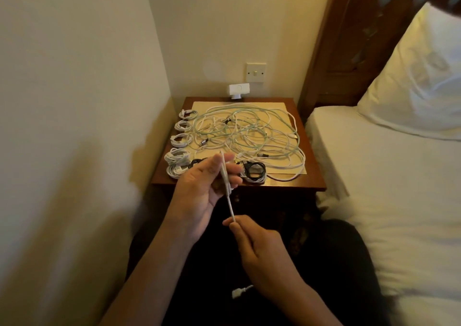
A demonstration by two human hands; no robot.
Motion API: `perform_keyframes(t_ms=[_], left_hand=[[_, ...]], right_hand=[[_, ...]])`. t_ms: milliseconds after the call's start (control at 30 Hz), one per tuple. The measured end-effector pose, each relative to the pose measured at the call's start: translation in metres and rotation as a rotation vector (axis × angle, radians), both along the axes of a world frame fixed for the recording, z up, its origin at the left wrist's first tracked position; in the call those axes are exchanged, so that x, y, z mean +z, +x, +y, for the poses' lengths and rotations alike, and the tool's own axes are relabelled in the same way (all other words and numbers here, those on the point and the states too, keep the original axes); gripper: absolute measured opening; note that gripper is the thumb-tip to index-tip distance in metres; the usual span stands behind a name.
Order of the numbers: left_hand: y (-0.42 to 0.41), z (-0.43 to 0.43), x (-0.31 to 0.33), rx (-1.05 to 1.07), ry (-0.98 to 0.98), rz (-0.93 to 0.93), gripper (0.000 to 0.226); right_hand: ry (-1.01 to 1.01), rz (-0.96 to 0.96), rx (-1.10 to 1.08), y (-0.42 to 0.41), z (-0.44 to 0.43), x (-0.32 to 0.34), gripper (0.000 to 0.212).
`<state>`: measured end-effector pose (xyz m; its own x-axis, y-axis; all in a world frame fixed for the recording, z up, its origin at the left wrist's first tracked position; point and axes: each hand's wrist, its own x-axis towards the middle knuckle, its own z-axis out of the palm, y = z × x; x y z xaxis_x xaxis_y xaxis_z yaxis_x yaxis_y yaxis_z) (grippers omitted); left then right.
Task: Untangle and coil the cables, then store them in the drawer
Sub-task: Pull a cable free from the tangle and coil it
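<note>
A white cable (pixel 229 201) runs taut between my two hands in front of the bedside table. My left hand (pixel 202 191) holds its upper part across the fingers, palm up. My right hand (pixel 257 248) pinches the cable lower down, and a white plug end (pixel 237 293) dangles below that wrist. On the table top lies a big tangle of white and pale green cables (pixel 247 133). Several coiled white cables (pixel 178 151) sit in a column along the table's left edge. A black coiled cable (pixel 254 169) lies near the front edge.
The wooden bedside table (pixel 314 176) stands in a corner, wall on the left, bed with white sheet (pixel 386 176) and pillow (pixel 424 81) on the right. A small white device (pixel 239 90) and a wall switch (pixel 256 72) are at the back. The drawer front is hidden in shadow.
</note>
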<state>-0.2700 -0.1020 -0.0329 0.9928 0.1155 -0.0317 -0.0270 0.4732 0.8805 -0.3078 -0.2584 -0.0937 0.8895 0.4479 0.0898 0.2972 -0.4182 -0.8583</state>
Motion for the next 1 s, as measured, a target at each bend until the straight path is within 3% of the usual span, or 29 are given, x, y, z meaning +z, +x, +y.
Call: perform_keyframes(t_ms=[167,233,300,400,500,567,633,800,900,1000], left_hand=[[0.003,-0.003,-0.027,0.07,0.712,0.01,0.026],[0.0,0.004,-0.037,-0.044,0.995,0.005,0.031],[-0.006,0.01,-0.039,-0.256,1.077,0.018,0.034],[-0.021,0.015,-0.029,-0.484,0.84,0.061,0.04],[-0.028,0.021,-0.018,-0.544,0.748,0.096,0.053],[-0.031,0.028,-0.012,-0.569,0.657,0.054,0.05],[-0.031,0.039,-0.011,-0.531,0.487,0.012,0.04],[-0.022,0.05,-0.011,-0.297,0.15,0.067,0.039],[-0.011,0.043,-0.007,-0.184,0.008,0.14,0.034],[0.003,0.032,-0.001,-0.161,-0.041,0.169,0.031]], right_hand=[[-0.196,-0.033,0.063,0.001,-0.012,0.014,0.015],[-0.206,-0.051,0.052,0.009,-0.02,0.029,0.013],[-0.205,-0.088,0.041,0.021,-0.029,0.047,0.011],[-0.138,-0.136,0.013,0.045,-0.044,0.064,0.004],[-0.09,-0.156,0.032,0.056,-0.053,0.071,0.01],[-0.051,-0.136,0.046,0.06,-0.058,0.073,0.011],[-0.009,-0.117,0.034,0.064,-0.065,0.072,0.013],[-0.027,-0.081,-0.007,0.057,-0.075,0.054,0.02],[-0.038,-0.017,0.047,0.045,-0.065,0.047,0.024],[-0.071,-0.094,0.149,0.021,-0.041,0.04,0.026]])
